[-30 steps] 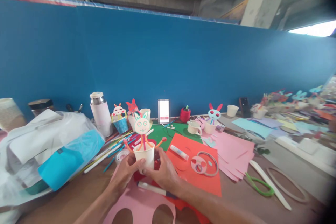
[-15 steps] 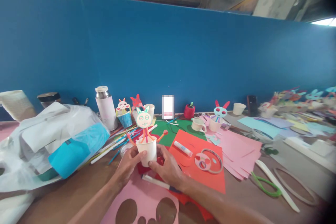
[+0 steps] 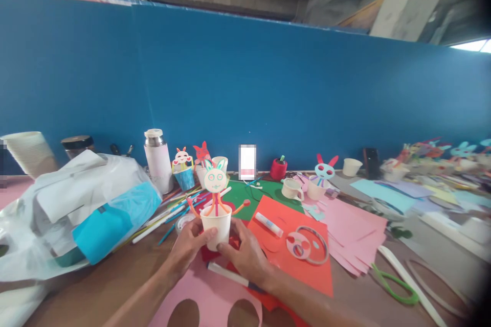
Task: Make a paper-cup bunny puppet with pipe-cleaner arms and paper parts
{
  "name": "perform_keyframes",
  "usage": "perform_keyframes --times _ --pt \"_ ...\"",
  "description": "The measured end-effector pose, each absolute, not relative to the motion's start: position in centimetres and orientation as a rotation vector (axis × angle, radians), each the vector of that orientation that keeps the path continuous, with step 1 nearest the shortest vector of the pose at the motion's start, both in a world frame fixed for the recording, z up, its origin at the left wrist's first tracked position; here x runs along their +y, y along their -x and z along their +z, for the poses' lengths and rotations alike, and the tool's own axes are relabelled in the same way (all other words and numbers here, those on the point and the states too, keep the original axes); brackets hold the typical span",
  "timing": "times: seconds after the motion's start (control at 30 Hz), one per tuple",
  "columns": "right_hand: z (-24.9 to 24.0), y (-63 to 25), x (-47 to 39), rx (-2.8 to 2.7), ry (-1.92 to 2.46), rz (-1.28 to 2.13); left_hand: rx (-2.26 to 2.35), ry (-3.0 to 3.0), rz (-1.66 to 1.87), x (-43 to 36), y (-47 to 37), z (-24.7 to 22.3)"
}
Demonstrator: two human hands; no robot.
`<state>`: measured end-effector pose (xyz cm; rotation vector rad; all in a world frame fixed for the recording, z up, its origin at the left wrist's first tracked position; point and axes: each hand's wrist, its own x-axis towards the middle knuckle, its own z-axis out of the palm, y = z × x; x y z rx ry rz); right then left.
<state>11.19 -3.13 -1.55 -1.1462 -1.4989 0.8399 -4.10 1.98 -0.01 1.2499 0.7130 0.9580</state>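
Observation:
Between my two hands stands a white paper cup (image 3: pixel 216 226), upright. My left hand (image 3: pixel 191 245) grips its left side with the thumb across the front. On the right side my right hand (image 3: pixel 245 253) holds it, its thumb low on the cup. A paper bunny head (image 3: pixel 216 180) with green-edged ears rises above the rim on orange and pink stems. Orange arms (image 3: pixel 241 207) with small ends stick out to both sides. Beneath lie pink paper with cut-out holes (image 3: pixel 215 291) and a white marker (image 3: pixel 229 273), partly hidden by my right hand.
Red paper (image 3: pixel 307 276) bears a glue stick (image 3: pixel 269 225) and a tape ring (image 3: pixel 326 250). Pink sheets (image 3: pixel 356 230) lie to the right. A plastic bag (image 3: pixel 126 179), a thermos (image 3: pixel 158 163) and a blue bunny cup (image 3: pixel 184 178) stand left. Green pipe cleaner (image 3: pixel 395 294) lies at right.
The view has tilted slightly, so everything sits a little lower and mostly further right. Both hands keep their hold on the cup, with no clear change in grip.

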Motion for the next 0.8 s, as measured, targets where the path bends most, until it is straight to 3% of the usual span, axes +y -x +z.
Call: perform_keyframes --times 0.8 --pt "-1.9 -11.1 -3.0 -1.467 1.167 0.831 0.673 -1.328 1.024 1.9 4.0 -0.6"
